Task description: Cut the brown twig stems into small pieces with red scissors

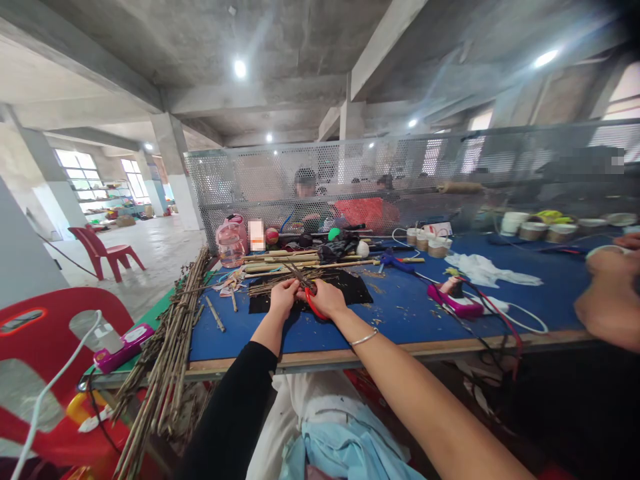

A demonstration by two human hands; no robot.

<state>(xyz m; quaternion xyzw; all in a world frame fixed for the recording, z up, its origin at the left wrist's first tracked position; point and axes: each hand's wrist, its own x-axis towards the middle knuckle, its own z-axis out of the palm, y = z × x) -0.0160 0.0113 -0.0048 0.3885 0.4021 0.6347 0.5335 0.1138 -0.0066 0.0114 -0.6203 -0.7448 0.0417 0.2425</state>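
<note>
My right hand [329, 299] is closed around the red handles of a pair of scissors [311, 303]. The scissor blades point forward and away from me. Close beside it, my left hand [283, 297] is pinched, apparently on a thin dry twig that the fingers mostly hide. Under and ahead of both hands, several cut twigs [260, 287] lie on a black cloth [357, 288]. Bamboo-like sticks [280, 257] lie across the table just behind it.
A bundle of long dry stalks [173, 360] hangs over the blue table's [240, 341] left end. To the right are a blue glue gun [397, 261], a magenta power strip [455, 301] and white plastic [493, 270]. A co-worker's arm [607, 293] is at far right. A perforated metal screen [240, 180] stands behind.
</note>
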